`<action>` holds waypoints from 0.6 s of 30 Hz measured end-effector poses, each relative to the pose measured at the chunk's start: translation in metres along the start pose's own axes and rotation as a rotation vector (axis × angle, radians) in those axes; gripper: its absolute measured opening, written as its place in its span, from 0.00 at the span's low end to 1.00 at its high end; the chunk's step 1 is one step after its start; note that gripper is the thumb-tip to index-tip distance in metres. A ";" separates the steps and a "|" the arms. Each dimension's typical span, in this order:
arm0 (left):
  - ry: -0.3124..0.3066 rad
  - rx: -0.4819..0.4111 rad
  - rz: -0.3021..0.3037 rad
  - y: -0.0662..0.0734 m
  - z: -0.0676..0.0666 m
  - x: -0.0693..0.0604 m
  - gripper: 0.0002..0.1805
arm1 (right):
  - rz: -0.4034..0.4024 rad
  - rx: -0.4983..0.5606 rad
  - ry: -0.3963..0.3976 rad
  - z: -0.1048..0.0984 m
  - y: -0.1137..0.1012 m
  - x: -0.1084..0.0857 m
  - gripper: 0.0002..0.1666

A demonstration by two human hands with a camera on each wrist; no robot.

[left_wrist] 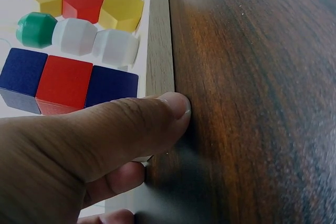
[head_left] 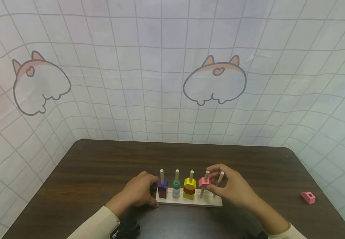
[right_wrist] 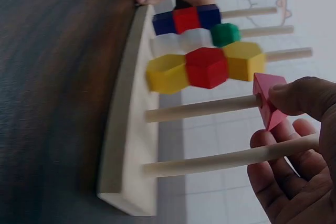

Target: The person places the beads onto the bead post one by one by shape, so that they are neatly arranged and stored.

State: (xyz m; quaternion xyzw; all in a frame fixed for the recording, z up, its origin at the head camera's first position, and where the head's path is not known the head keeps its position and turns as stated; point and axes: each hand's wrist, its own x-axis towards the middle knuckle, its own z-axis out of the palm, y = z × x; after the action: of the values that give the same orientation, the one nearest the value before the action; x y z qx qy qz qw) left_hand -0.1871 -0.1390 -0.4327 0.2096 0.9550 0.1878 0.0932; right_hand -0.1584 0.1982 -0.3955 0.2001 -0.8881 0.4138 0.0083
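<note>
My left hand holds the left end of a wooden peg base, its thumb against the front edge. My right hand pinches a pink triangular block, threaded on the upper part of the fourth peg, above the base. Blue and red cubes fill the first peg. White beads with a green bead on top sit on the second. Yellow and red polygonal blocks are stacked on the third. The fifth peg is bare, close to my right fingers.
A second pink block with a hole lies on the dark wooden table, toward its right edge. Behind the table hangs a white gridded backdrop with cartoon animal drawings.
</note>
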 end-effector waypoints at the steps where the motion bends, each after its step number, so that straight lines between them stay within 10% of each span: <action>1: 0.000 0.001 0.000 0.000 0.000 0.000 0.28 | 0.011 0.007 -0.010 0.002 0.003 0.000 0.23; 18: 0.006 0.008 0.018 -0.001 -0.001 0.001 0.28 | 0.085 -0.051 -0.118 0.034 0.035 -0.002 0.15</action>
State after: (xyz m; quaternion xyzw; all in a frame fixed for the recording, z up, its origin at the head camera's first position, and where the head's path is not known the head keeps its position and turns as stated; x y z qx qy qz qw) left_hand -0.1884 -0.1394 -0.4320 0.2180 0.9541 0.1856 0.0881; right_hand -0.1637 0.1939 -0.4436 0.1859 -0.9051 0.3783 -0.0567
